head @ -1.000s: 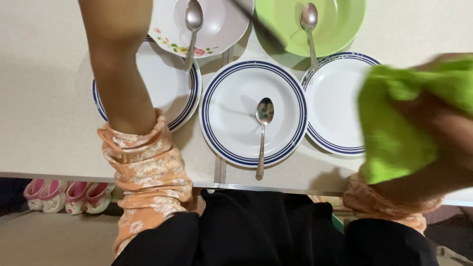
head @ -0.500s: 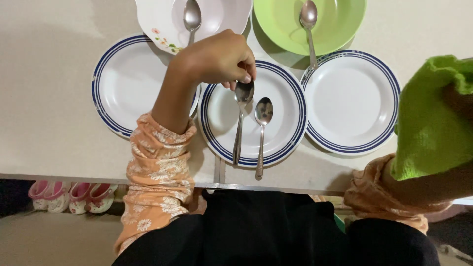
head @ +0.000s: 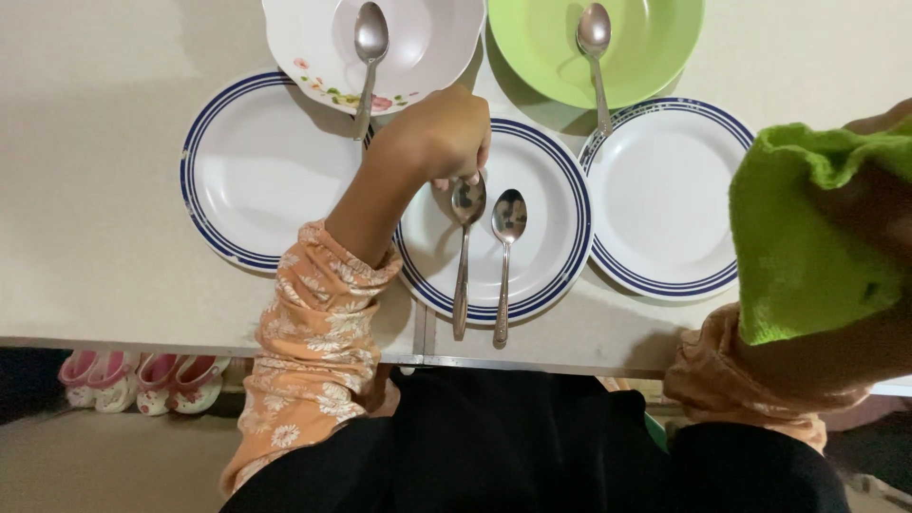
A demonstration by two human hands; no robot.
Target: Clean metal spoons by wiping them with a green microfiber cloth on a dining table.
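Pinching spoon [head: 463,249] bowl, left hand [head: 439,133] curled | right hand [head: 869,223] clutching green cloth [head: 807,237]

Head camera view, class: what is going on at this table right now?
A person in peach floral sleeves sits at a pale table. Their left hand holds a metal spoon by its bowl over the middle blue-rimmed white plate, right beside a second metal spoon that lies there. Their right hand holds a bright green cloth at the right edge. Two similar plates flank the middle one, both without spoons. A floral white bowl and a green bowl behind each hold a spoon.
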